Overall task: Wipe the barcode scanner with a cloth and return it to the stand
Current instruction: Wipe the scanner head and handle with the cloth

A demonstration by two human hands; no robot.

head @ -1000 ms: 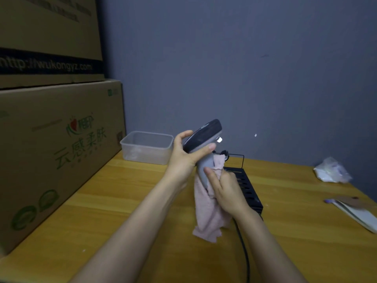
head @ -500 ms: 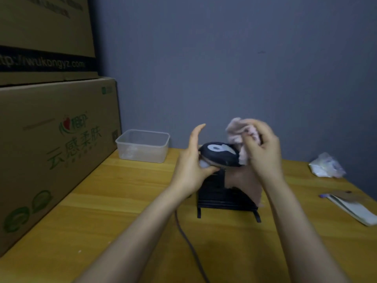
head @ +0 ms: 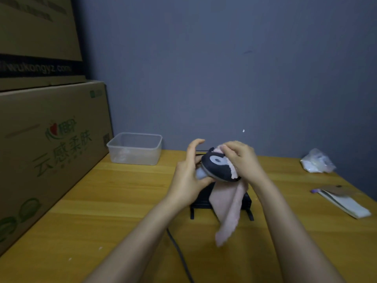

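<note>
My left hand point(head: 188, 178) grips the grey handle of the barcode scanner point(head: 219, 168), whose dark head with a pale oval patch faces up. Over the right side of that head, my right hand point(head: 243, 160) presses a pink cloth point(head: 228, 205). The cloth's loose end hangs down in front of the black stand point(head: 201, 199), which sits on the wooden table below the scanner and is partly hidden. A dark cable point(head: 179, 254) runs from under my left forearm toward the table's near edge.
A clear plastic tub point(head: 135, 149) stands at the back left by stacked cardboard boxes point(head: 47, 150). A crumpled plastic bag point(head: 317, 163) lies back right. Flat white packets point(head: 344, 203) rest near the right edge. The grey wall is close behind.
The scanner went from upright to lying head-up above the stand. My right hand moved the cloth from the handle to the head and now presses it lower against the right side.
</note>
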